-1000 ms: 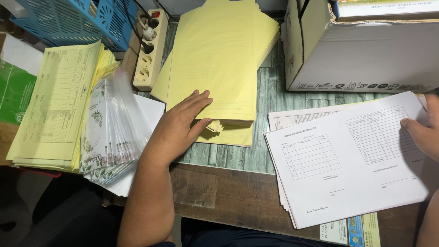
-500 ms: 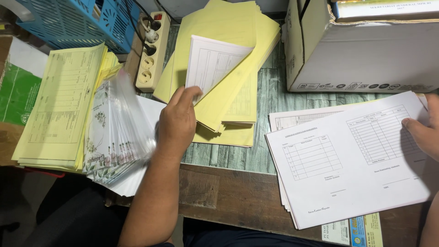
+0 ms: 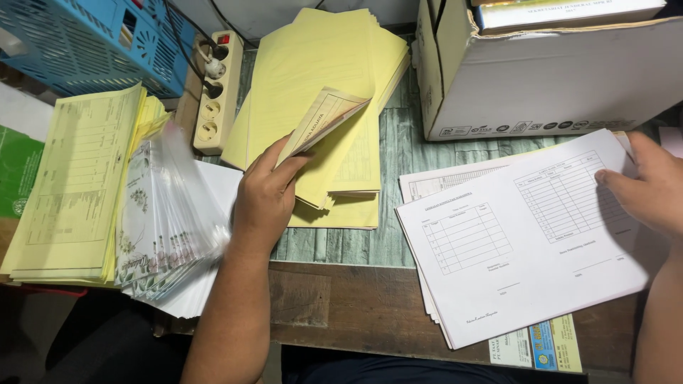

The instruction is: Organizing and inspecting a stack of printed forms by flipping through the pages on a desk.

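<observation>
My left hand (image 3: pixel 265 195) grips a small bundle of yellow sheets (image 3: pixel 324 117) and lifts its near edge off the yellow paper stack (image 3: pixel 313 64) in the middle of the desk. The raised sheets curl up and back, showing their printed underside. My right hand (image 3: pixel 651 181) rests with its fingers pressed on the top white printed form (image 3: pixel 519 235), which lies on a pile of white forms at the right.
A stack of yellow forms (image 3: pixel 75 185) and a fan of clear plastic sleeves (image 3: pixel 163 227) lie at the left. A white power strip (image 3: pixel 217 92), a blue plastic basket (image 3: pixel 78 43) and a cardboard box (image 3: pixel 555 78) stand at the back. The wooden desk edge (image 3: pixel 341 306) is near me.
My left hand went from lying flat on the yellow stack to gripping several sheets and lifting them; they have now folded lower and more edge-on. The right hand has stayed on the white form.
</observation>
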